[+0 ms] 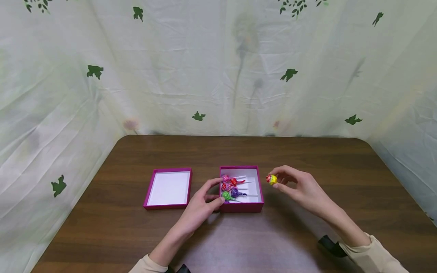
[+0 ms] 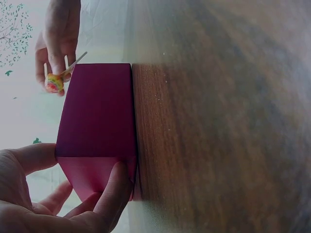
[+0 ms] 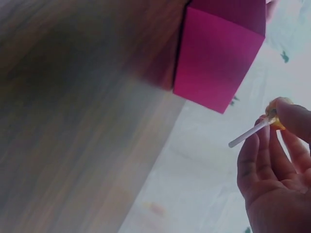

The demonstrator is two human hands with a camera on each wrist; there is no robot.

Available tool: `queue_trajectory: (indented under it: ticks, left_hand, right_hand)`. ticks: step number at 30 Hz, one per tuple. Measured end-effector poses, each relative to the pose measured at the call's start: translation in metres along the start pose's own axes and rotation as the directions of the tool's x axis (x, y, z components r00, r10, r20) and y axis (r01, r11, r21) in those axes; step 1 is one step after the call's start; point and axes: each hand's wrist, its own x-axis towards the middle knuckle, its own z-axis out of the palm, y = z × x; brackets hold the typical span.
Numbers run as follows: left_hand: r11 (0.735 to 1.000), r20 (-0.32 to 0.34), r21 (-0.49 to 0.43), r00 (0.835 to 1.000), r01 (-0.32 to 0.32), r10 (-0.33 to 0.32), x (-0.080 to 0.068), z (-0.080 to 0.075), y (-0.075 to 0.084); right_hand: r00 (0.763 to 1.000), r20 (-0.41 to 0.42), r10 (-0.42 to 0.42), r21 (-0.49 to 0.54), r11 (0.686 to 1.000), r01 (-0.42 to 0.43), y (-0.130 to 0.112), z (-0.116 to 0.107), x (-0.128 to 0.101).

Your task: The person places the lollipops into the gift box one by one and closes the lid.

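A magenta box (image 1: 243, 207) with a white inside stands on the table and holds several wrapped lollipops: pink and red ones, a green one (image 1: 226, 195) and a purple one (image 1: 235, 193), sticks pointing right. My left hand (image 1: 201, 206) rests against the box's left side, thumb at the near corner and extended fingertips on the wall and rim. To the right of the box, my right hand (image 1: 298, 185) pinches a yellow-and-red lollipop (image 1: 272, 179) by its candy head, held above the table. The lollipop's white stick (image 3: 248, 134) shows in the right wrist view.
The matching lid (image 1: 170, 187), white inside facing up, lies on the table left of the box. The brown wooden table (image 1: 136, 235) runs back to a pale curtain (image 1: 211, 68) with green leaf shapes, which hangs behind and at both sides.
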Motion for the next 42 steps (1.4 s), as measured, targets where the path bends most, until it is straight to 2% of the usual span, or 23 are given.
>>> queue_trajectory:
  ticks: [7,13,16,22,30,37,42]
  left_hand:
    - [1.000,-0.003,0.009,1.000,0.008,-0.008,0.001,-0.001,0.000]
    - [1.000,-0.006,0.014,1.000,0.010,-0.010,0.002,-0.001,0.000]
    - [1.000,-0.005,0.012,1.000,0.007,-0.007,0.001,-0.001,0.000]
    - [1.000,0.004,0.009,1.000,0.004,-0.004,0.002,-0.002,0.000]
    - [1.000,0.012,0.011,1.000,-0.013,0.013,0.003,-0.001,-0.001]
    - [1.000,0.019,0.002,1.000,-0.025,0.025,0.002,-0.001,-0.002]
    - [1.000,0.017,-0.006,1.000,-0.023,0.023,0.001,-0.001,-0.002]
  right_hand:
    - [0.999,-0.002,-0.050,0.091,0.995,0.050,-0.011,0.003,0.007]
    - [0.995,-0.013,-0.098,0.219,0.971,0.098,-0.021,0.010,0.016]
    - [0.994,-0.007,-0.107,0.236,0.966,0.105,-0.031,0.013,0.021]
    - [0.996,0.049,-0.071,0.201,0.978,0.059,-0.051,0.017,0.026]
    - [0.975,0.139,-0.175,0.170,0.974,0.151,-0.028,0.036,0.037]
    - [0.958,0.255,-0.135,0.124,0.987,0.106,-0.019,0.045,0.043]
    - [0.937,0.316,-0.149,0.071,0.989,0.133,-0.014,0.050,0.048]
